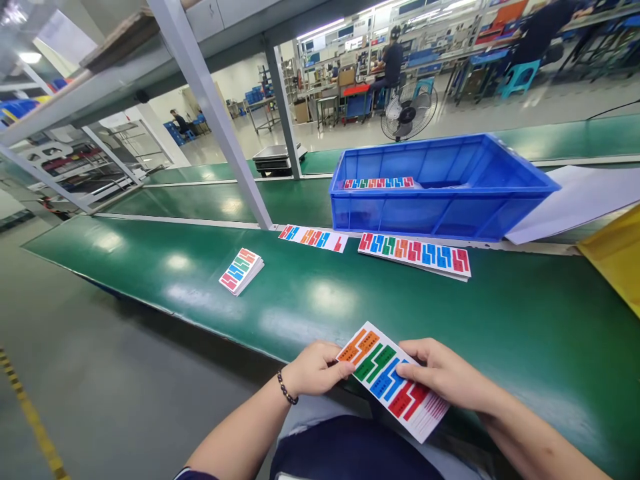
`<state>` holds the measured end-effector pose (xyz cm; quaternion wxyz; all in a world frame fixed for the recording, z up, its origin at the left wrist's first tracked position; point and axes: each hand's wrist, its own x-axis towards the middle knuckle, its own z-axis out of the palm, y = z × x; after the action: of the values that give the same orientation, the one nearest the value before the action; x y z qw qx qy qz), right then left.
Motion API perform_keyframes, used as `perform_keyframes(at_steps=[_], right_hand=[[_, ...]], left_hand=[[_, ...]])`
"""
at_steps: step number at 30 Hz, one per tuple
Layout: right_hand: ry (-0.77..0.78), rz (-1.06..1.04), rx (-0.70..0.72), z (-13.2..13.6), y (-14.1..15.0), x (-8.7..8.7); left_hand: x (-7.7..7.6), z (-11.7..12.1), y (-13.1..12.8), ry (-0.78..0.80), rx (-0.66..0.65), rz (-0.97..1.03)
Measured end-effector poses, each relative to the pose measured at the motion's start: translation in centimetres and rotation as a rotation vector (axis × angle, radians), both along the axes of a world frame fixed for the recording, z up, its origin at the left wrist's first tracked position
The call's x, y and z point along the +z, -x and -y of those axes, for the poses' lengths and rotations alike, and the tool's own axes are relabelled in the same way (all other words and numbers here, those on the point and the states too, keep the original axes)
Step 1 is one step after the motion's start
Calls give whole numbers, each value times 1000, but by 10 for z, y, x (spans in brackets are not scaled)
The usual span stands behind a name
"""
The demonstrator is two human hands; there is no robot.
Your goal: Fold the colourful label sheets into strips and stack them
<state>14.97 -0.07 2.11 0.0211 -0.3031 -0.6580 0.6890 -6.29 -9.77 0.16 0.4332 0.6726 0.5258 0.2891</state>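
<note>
Both my hands hold a stack of sticker sheets (387,377) printed with orange, green, blue and red shapes, at the near edge of the green conveyor belt (320,300). My left hand (313,368), with a bead bracelet at the wrist, pinches the stack's left edge. On the right side my right hand (443,377) grips the same stack, thumb on top. A small stack of the same sheets (241,271) lies on the belt to the left. Two longer strips of stickers (314,238) (415,254) lie further back.
A blue plastic bin (440,187) with sticker sheets (379,183) inside stands behind the strips. White paper (580,200) and a yellow bin (617,257) are at the right. A slanted metal post (220,127) rises from the belt. A fan (409,111) and seated people are in the background.
</note>
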Motion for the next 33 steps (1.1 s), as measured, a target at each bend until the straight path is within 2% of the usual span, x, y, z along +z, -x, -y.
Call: perform_keyframes(at_steps=[2,5,7,9,11,14,16,18,21,24,28,30,33], right_hand=[[126,-40,-31,1,3,-6],[224,-101,-44,6,5,-12],[232,-111,-30,7,5,-12],[138,-82,-11,5,2,-7],[-152,-6,-1,0,-2,1],[-832,151,-12,-9,-3,15],[-1200,223,15,-14,0,21],[-1434,246,74,-19,5,24],[-1634,272,127,-33,16,24],[-1687,327,145,-52,25,20],[-1602,323,160,-75,25,9],[-1550,217,74,-83,14,2],[-1414,27,-132,-93,-12,-10]], left_hand=[[-2,1,-3,-6,54,85],[-6,4,-10,19,133,195],[-7,4,-10,40,150,203],[-4,1,-6,63,111,160],[2,-5,1,45,56,97],[14,-21,12,-87,88,33],[18,-34,14,-149,143,49],[18,-50,12,-152,146,109],[12,-77,6,-151,95,184],[2,-102,4,-148,111,215],[-17,-123,9,-61,200,261],[-26,-128,14,-23,242,300],[-37,-130,21,-2,263,324]])
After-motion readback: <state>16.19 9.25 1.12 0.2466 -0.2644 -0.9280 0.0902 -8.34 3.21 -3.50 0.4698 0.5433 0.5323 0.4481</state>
